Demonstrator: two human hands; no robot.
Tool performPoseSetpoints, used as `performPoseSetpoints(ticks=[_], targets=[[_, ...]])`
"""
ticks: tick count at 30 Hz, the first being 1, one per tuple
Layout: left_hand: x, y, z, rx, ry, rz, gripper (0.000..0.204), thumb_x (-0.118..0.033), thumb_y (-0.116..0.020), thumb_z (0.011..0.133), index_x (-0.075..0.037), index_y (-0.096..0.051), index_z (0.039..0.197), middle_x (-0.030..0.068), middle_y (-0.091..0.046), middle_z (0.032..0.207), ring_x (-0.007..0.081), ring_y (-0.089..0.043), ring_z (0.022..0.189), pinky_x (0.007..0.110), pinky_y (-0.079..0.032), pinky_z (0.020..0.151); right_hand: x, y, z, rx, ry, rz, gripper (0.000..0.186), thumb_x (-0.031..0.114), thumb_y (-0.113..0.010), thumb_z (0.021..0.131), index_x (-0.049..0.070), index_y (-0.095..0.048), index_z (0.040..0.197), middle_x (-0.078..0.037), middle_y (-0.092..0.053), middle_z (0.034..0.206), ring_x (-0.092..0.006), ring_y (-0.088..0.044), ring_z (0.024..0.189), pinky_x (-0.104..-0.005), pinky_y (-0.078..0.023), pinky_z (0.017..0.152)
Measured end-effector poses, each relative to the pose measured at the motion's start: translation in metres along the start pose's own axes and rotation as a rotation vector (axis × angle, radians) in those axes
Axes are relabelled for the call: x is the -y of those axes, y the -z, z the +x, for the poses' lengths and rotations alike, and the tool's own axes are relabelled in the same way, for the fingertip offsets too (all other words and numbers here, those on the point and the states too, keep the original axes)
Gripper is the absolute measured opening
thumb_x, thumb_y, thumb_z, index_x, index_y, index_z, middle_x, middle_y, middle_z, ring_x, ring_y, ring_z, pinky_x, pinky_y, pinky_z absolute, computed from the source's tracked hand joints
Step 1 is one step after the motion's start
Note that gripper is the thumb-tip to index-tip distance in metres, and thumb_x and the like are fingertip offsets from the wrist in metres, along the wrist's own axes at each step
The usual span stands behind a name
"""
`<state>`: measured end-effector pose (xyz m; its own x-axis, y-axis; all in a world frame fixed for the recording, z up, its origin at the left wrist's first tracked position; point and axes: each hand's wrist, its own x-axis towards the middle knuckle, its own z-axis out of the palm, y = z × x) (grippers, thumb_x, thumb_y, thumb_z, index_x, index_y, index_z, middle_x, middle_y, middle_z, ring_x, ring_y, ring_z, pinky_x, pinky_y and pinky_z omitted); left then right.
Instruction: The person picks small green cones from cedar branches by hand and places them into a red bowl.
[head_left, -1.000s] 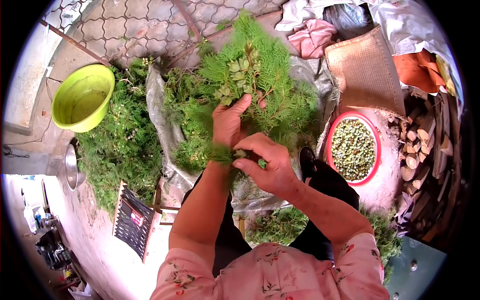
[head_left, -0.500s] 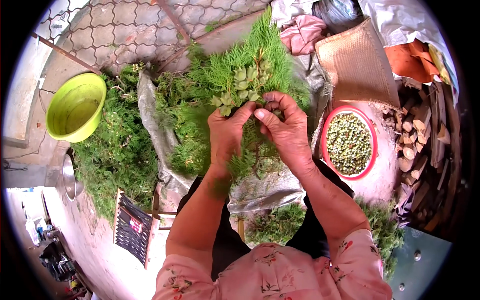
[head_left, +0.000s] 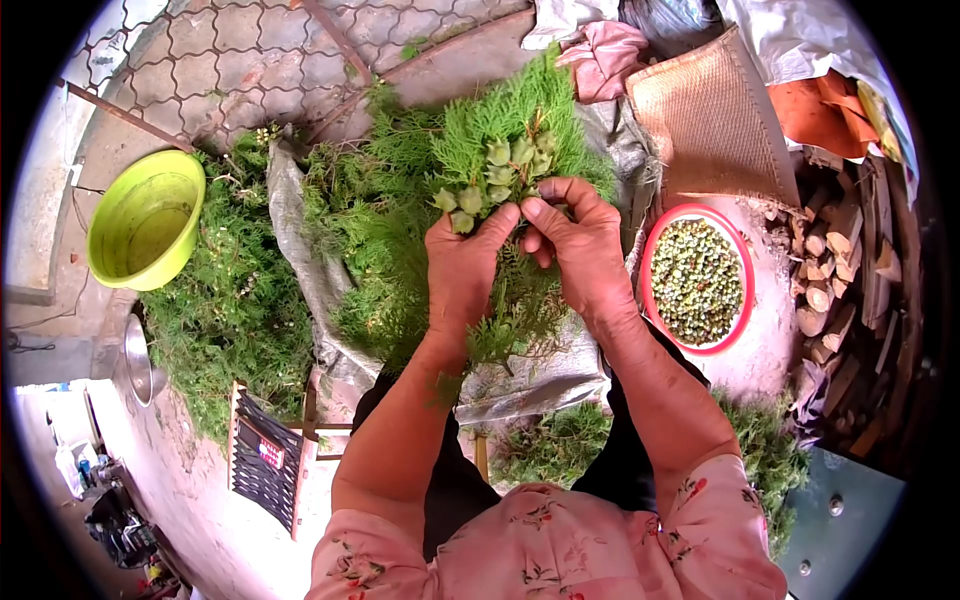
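Observation:
A feathery evergreen sprig [head_left: 570, 105] with a cluster of pale green seed cones [head_left: 500, 174] is held up over my lap. My left hand [head_left: 462, 268] is closed around its stem, thumb just below the cones. Close beside that thumb, my right hand [head_left: 588, 248] is pinched at the right edge of the cluster; whatever lies between its fingertips is hidden. More cut greenery [head_left: 375, 255] lies beneath my hands on a grey woven sack [head_left: 295, 200]. To the right, a red-rimmed basin [head_left: 749, 290] is full of loose green cones [head_left: 695, 280].
At left, a lime-green tub [head_left: 130, 225] stands beside a large heap of branches [head_left: 230, 310], with a metal bowl [head_left: 137, 360] nearer me. A low woven-seat chair [head_left: 265, 455] is at lower left. Stacked firewood [head_left: 825, 270] and a woven mat [head_left: 705, 115] are at right.
The sprig and its cones have shifted slightly right and tilted. Both hands remain close together; my right fingers have moved a little away from behind the cones.

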<state>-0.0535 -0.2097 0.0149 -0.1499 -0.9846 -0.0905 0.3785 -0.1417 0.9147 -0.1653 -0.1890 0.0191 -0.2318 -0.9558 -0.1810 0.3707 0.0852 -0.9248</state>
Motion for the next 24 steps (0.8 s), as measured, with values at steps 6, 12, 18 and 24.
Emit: performPoseSetpoints(ticks=[6, 12, 18, 24], targets=[[-0.002, 0.005, 0.001, -0.003, 0.039, 0.13, 0.011, -0.009, -0.06, 0.081, -0.001, -0.062, 0.088, -0.0009, -0.06, 0.077, 0.007, -0.051, 0.066, 0.022, -0.041, 0.06, -0.004, 0.007, 0.002, 0.071, -0.098, 0.205, 0.015, 0.002, -0.057, 0.081, -0.003, -0.053, 0.094, -0.005, -0.057, 0.071, -0.0076, -0.053, 0.054, -0.0188, -0.039, 0.043], [-0.016, -0.008, -0.004, 0.044, 0.092, 0.082, 0.01, -0.008, -0.057, 0.082, 0.0, -0.061, 0.086, -0.0011, -0.059, 0.071, 0.0078, -0.05, 0.06, 0.022, -0.039, 0.054, -0.001, 0.002, -0.002, 0.058, -0.034, 0.048, 0.014, 0.003, -0.056, 0.082, -0.003, -0.054, 0.094, -0.005, -0.057, 0.069, -0.0088, -0.052, 0.05, -0.019, -0.04, 0.042], [-0.012, -0.008, -0.004, 0.046, 0.025, 0.052, 0.01, -0.006, -0.055, 0.081, 0.0, -0.059, 0.088, 0.0003, -0.059, 0.072, 0.009, -0.05, 0.055, 0.023, -0.038, 0.048, 0.0, 0.007, 0.0, 0.068, -0.136, 0.165, 0.016, 0.008, -0.057, 0.083, -0.002, -0.053, 0.095, -0.005, -0.058, 0.068, -0.0118, -0.055, 0.049, -0.0207, -0.04, 0.041], [-0.011, 0.001, 0.001, 0.018, 0.077, 0.08, 0.011, -0.006, -0.058, 0.079, -0.001, -0.06, 0.088, 0.0008, -0.06, 0.074, 0.009, -0.05, 0.056, 0.023, -0.039, 0.049, 0.0, 0.012, 0.0, 0.169, -0.229, 0.287, 0.018, 0.012, -0.056, 0.084, -0.001, -0.052, 0.095, -0.006, -0.057, 0.067, -0.0151, -0.056, 0.052, -0.0222, -0.042, 0.046]])
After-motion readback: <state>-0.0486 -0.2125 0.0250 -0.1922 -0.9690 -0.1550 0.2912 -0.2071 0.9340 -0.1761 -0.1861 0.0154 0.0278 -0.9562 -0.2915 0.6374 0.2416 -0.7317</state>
